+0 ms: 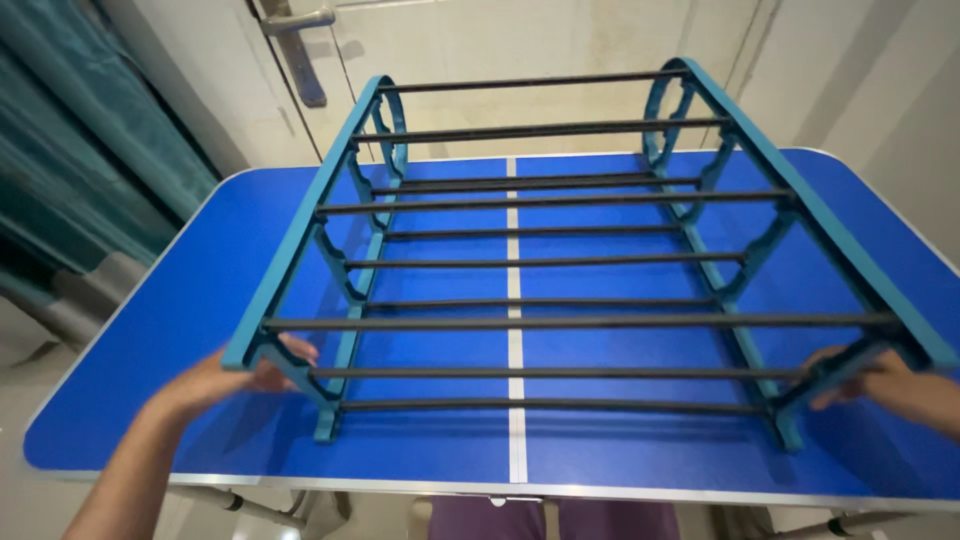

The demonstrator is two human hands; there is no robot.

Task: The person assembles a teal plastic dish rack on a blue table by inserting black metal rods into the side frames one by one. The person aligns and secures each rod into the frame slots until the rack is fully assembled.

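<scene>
Both hands grasp the near corners of a teal shoe rack (520, 260): the left hand (235, 378) is wrapped round the left side frame's lower end, and the right hand (880, 380) clutches the right one. From the head camera, the rack lies on its back across a blue folding table (150, 350), its dark metal rods (580, 322) running side to side between the frames. Beyond stand a pale door (480, 40) and a teal curtain (80, 150).

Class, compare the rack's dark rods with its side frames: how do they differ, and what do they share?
The dark rods are thin, straight and blackish; the side frames are broad, shaped and teal. The rods run crosswise; the frames run front to back. The left hand and right hand grip frames, not rods. Both belong to one rack above the blue table.
</scene>
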